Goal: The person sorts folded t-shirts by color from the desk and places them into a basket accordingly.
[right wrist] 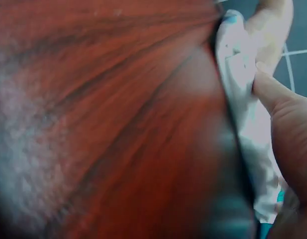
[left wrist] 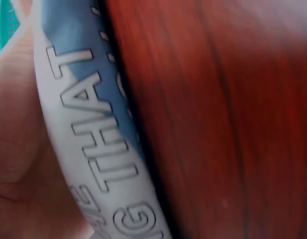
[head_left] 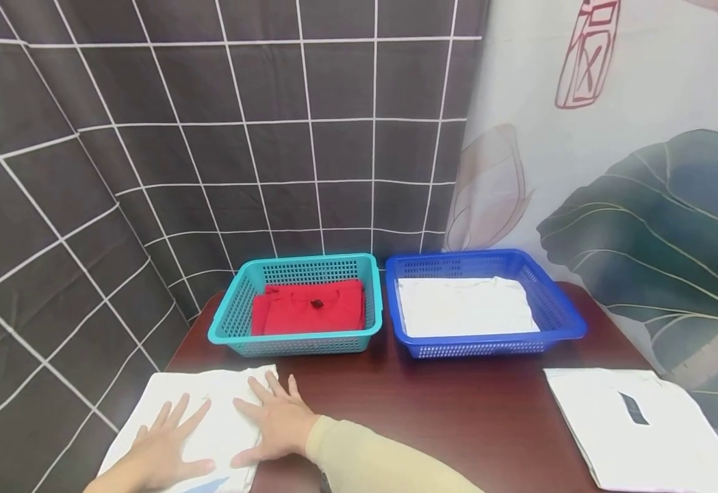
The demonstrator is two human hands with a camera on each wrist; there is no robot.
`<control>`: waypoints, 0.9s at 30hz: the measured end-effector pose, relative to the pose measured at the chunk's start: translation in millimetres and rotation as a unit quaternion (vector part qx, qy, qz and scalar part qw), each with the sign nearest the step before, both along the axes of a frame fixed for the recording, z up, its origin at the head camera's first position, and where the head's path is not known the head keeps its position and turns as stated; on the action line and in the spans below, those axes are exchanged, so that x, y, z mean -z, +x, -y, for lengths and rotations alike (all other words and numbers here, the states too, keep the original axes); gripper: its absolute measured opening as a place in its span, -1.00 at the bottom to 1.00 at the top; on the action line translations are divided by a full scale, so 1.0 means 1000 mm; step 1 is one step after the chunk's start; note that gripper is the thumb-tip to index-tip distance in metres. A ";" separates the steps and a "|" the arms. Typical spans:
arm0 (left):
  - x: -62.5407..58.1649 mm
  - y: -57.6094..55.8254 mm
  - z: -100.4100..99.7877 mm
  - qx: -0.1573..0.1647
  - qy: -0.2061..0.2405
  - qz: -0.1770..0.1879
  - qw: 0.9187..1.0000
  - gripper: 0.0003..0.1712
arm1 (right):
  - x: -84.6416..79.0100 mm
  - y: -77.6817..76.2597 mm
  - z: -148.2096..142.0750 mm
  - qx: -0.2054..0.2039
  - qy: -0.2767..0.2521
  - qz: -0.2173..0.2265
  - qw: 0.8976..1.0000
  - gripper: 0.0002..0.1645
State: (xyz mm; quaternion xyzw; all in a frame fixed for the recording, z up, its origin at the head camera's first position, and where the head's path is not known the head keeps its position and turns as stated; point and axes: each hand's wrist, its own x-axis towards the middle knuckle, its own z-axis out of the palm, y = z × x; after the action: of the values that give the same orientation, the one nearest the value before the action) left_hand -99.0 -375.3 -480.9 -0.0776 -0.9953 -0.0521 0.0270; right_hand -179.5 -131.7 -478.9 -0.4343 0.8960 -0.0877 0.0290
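Observation:
A folded white T-shirt [head_left: 223, 390] lies at the table's left front, with a blue patch and outlined lettering [left wrist: 88, 114] on its near side. My left hand [head_left: 164, 445] rests on its left part, fingers spread and straight. On its right edge my right hand [head_left: 275, 418] lies flat, fingers also spread, the thumb towards the near side. In the left wrist view the left hand [left wrist: 19, 144] sits beside the printed fold. The right wrist view shows the right thumb [right wrist: 277, 94] over the white cloth [right wrist: 255, 134].
A teal basket [head_left: 309, 346] with folded red clothing [head_left: 315, 308] stands at the back of the brown table [head_left: 432, 418]. Right of it, a blue basket [head_left: 476, 348] holds folded white clothing [head_left: 466, 308]. Another folded white garment [head_left: 648, 431] with a dark label lies at front right.

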 end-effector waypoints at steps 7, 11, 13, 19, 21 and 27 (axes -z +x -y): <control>0.004 0.002 -0.003 -0.011 0.003 0.010 1.000 0.12 | 0.004 0.004 0.000 0.019 0.021 0.042 0.999 0.01; 0.003 0.000 -0.003 -0.011 0.000 0.015 1.000 0.13 | 0.002 0.005 -0.001 0.020 0.022 0.046 0.999 0.01; 0.001 0.000 -0.004 -0.013 0.002 0.023 1.000 0.14 | 0.001 0.005 -0.001 0.021 0.024 0.049 0.998 0.01; -0.007 -0.002 -0.009 -0.019 0.011 0.052 0.998 0.16 | -0.001 0.004 -0.004 0.023 0.034 0.046 0.998 0.01; -0.009 -0.003 -0.010 -0.021 0.011 0.061 0.998 0.17 | -0.001 0.004 -0.004 0.024 0.036 0.046 0.998 0.01; -0.010 -0.003 -0.012 -0.023 0.007 0.071 0.997 0.20 | -0.003 0.005 -0.006 0.025 0.033 0.051 0.998 0.01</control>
State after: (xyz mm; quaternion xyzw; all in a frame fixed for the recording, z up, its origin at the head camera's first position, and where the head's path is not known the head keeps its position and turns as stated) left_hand -102.2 -363.7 -470.8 -0.0506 -0.9958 -0.0634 -0.0420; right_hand -174.4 -125.9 -476.0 -0.4056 0.9063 -0.0810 0.0868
